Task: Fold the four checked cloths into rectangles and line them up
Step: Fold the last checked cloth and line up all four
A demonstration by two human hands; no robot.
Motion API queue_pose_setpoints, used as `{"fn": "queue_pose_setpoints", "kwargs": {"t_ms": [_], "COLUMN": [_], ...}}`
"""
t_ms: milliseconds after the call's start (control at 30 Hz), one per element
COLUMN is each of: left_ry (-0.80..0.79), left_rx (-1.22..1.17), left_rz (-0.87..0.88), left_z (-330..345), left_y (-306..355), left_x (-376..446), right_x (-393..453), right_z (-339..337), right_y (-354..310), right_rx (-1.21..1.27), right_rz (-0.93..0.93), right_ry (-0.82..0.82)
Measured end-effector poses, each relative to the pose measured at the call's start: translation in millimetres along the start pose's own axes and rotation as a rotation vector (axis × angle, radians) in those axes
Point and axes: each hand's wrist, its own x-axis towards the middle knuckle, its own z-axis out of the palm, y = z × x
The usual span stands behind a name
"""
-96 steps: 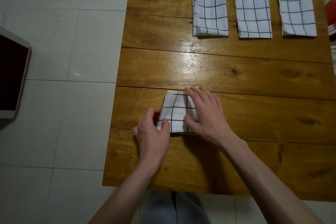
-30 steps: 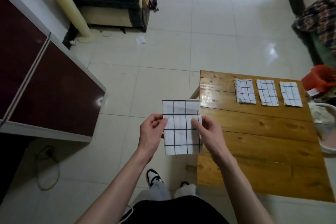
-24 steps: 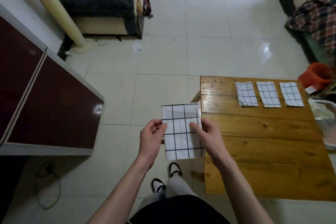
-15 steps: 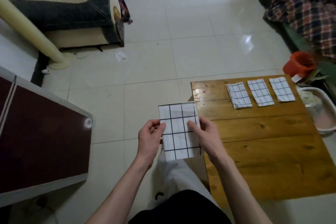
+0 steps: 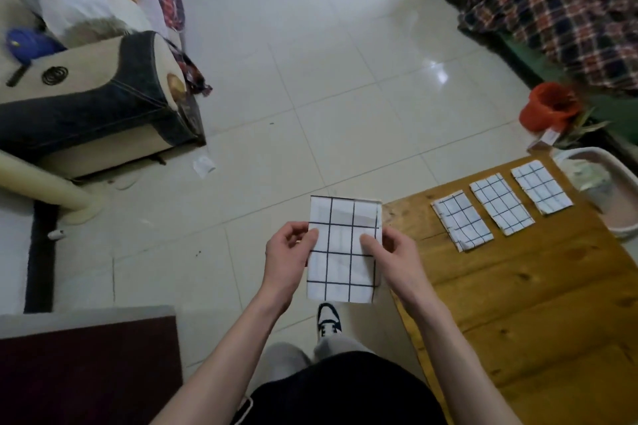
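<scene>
Off the table's (image 5: 518, 304) left edge, left hand (image 5: 286, 260) and right hand (image 5: 393, 260) pinch the fourth folded cloth (image 5: 341, 248) midair. Three folded cloths (image 5: 500, 207) already line the far edge; next move likely calls for laying this one beside them.

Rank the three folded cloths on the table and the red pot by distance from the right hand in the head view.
From the right hand:
1. Left cloth, nearest table corner.
2. Middle cloth.
3. Right cloth, by the far edge.
4. Red pot, on the floor beyond.
</scene>
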Motion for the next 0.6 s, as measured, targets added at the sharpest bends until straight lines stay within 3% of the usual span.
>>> {"fn": "queue_pose_setpoints", "kwargs": {"t_ms": [367,600], "left_ry": [-0.212,-0.456], "left_rx": [0.055,0.149], "left_rz": [0.022,0.013], "left_z": [10,2], "left_y": [81,132], "left_x": [134,234], "right_x": [94,163], "right_z": [24,60], "right_y": [-64,-94], "right_rx": [0.079,0.151], "right_rz": [-0.007,0.049], "right_ry": [0.246,0.455]}}
